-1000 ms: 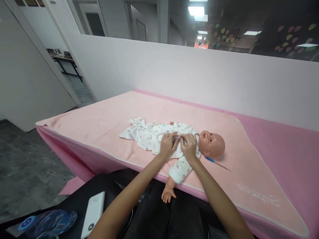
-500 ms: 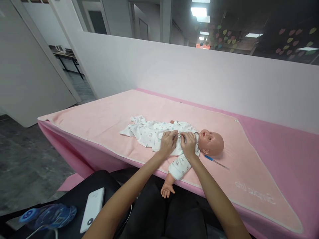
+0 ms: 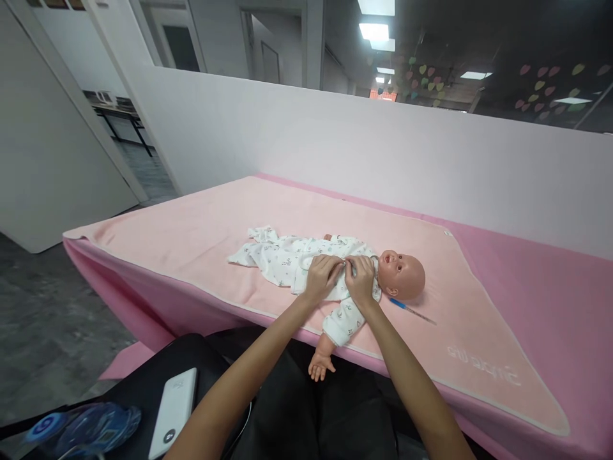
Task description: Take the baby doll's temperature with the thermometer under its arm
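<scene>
A baby doll (image 3: pixel 405 276) lies on its back on a light pink blanket (image 3: pixel 191 217), its head to the right. It wears a white baby outfit (image 3: pixel 280 259) with a small print. My left hand (image 3: pixel 323 276) and my right hand (image 3: pixel 360 278) meet over the doll's chest, each with fingers pinched on the front of the outfit. What exactly lies between the fingertips is too small to make out. One doll arm (image 3: pixel 323 359) hangs over the near edge of the table. Beside the doll's head lies a thin stick with a blue handle (image 3: pixel 398 303).
A darker pink cloth (image 3: pixel 541 275) covers the table under the blanket. Behind stands a white half wall (image 3: pixel 335 140) with glass above. At lower left, a black chair seat holds a white power bank (image 3: pixel 173 409) and a blue-capped water bottle (image 3: pixel 96 428).
Both hands stay at the doll's chest, with the fingertips shifted slightly on the outfit's front. The whole view has moved a little.
</scene>
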### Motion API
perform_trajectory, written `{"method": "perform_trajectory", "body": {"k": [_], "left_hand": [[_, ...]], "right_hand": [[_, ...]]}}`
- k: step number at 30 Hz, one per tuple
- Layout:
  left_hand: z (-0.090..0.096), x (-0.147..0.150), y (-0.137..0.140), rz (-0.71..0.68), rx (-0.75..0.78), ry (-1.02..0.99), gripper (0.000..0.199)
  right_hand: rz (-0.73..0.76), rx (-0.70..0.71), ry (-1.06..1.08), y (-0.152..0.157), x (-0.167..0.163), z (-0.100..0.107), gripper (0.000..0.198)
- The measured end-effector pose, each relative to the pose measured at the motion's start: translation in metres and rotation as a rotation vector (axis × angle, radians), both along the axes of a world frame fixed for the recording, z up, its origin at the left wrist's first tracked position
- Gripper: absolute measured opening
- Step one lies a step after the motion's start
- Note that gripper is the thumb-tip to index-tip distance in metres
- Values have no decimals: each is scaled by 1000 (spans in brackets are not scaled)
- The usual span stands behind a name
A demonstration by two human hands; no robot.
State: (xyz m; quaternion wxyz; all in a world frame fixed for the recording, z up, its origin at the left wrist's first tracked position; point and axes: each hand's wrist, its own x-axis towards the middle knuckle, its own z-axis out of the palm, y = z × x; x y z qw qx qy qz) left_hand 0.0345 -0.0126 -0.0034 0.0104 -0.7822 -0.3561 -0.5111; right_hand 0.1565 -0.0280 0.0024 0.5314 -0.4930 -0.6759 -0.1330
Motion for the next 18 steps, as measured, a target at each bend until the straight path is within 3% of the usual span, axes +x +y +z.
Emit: {"method": "perform_trajectory", "body": {"k": [14, 18], "left_hand": [[3, 4, 0, 74, 6, 63, 11], [2, -1, -3, 69, -9, 52, 20]], "right_hand": [[-47, -30, 7, 1, 0, -1, 17], [-66, -45, 3, 2, 0, -2, 18]]}}
